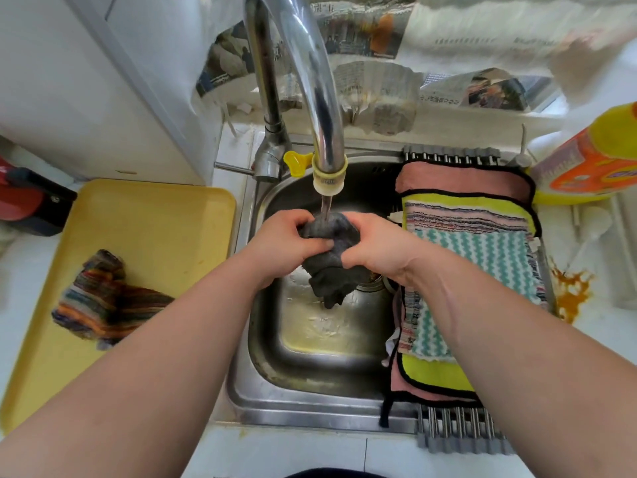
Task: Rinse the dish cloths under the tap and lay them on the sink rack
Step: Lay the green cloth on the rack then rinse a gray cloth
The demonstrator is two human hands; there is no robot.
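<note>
Now two hands (pixel 286 243) (pixel 377 248) wring one dark cloth (pixel 327 260).

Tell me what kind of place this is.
Most likely a home kitchen: a steel sink with a running tap, dish cloths on the sink rack, and a yellow detergent bottle.

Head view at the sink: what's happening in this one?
A person is rinsing a dark grey cloth with both hands, left hand and right hand, under the running tap over the steel sink. Several cloths already lie stacked on the sink rack on the right: pink cloth, yellow cloth, a striped cloth and teal zigzag cloth. One multicoloured striped cloth waits on the yellow tray on the left.
</note>
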